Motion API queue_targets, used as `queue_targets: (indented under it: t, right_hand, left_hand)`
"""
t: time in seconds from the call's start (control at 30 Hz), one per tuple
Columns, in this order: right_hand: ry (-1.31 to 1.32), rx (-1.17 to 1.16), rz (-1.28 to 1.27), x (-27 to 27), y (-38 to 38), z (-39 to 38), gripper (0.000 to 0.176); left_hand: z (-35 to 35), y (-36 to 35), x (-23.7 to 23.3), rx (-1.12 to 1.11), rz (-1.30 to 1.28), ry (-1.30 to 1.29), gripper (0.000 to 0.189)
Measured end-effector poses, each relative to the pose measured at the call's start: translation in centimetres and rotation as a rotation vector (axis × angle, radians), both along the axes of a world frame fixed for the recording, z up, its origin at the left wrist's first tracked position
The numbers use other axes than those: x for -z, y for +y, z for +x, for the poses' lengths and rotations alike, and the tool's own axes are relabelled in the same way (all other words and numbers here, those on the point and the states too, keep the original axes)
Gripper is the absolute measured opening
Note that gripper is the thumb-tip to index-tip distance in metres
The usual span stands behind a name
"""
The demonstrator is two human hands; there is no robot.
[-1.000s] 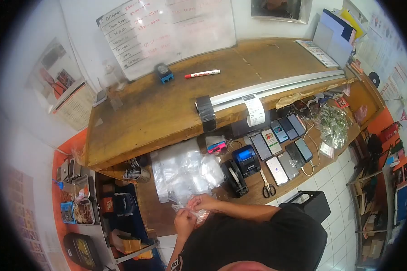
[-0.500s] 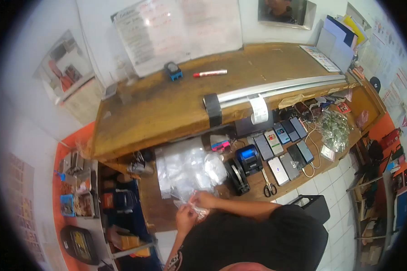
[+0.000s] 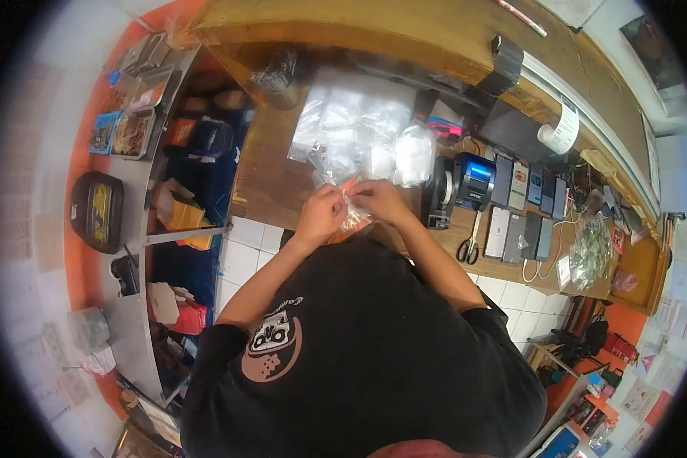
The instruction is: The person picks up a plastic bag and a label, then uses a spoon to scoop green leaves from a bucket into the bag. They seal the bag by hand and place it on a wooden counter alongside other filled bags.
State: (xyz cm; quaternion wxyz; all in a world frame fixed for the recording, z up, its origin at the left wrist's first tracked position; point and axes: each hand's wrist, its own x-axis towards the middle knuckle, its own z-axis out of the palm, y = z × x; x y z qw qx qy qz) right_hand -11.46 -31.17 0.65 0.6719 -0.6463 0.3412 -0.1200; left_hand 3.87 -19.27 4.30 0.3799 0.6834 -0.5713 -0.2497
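At the desk's front edge, my left hand (image 3: 320,214) has its fingers pinched on a crinkled clear plastic bag (image 3: 353,220). Across from it, my right hand (image 3: 382,200) grips the same bag with bent fingers. Something orange shows through the plastic; its kind is too small to make out. Just beyond the hands lie flat clear plastic bags (image 3: 351,114) in a spread pile, with a rounder bundle of clear plastic (image 3: 415,155) at its right side.
Right of the pile stand a black tape dispenser (image 3: 437,191), a label printer (image 3: 473,179) and scissors (image 3: 469,243). Several phones (image 3: 497,231) lie farther right, near a heap of plastic packets (image 3: 590,248). A raised wooden shelf (image 3: 343,30) runs behind. Metal shelving (image 3: 164,267) stands at left.
The view has tipped down and swung, so the desk sits higher in the picture and more of my torso shows. Both hands stay on the plastic bag, with slightly shifted fingers.
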Motion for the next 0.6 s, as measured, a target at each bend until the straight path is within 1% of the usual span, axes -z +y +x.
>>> queue_targets:
  t: [0.13,0.2,0.3,0.53,0.6]
  right_hand:
    - [0.049,0.016,0.025,-1.3,0.0,0.0,0.017]
    - [0.048,0.003,0.056,-1.2,-0.2,0.0,0.02]
    - [0.029,-0.015,0.035,-0.6,-0.3,0.0,0.018]
    - [-0.004,-0.003,0.052,0.8,-0.4,0.0,0.017]
    - [-0.03,-0.019,-0.043,0.8,-0.2,0.0,0.02]
  left_hand:
    - [0.0,-0.2,0.0,0.012,-0.007,-0.015,0.007]
    - [0.0,-0.3,-0.1,-0.014,-0.005,0.011,0.007]
    - [-0.2,-0.3,-0.3,-0.034,0.015,0.029,0.007]
    - [-0.2,-0.5,-0.1,-0.025,0.039,0.036,0.007]
    - [-0.1,-0.4,0.3,-0.014,0.001,0.005,0.006]
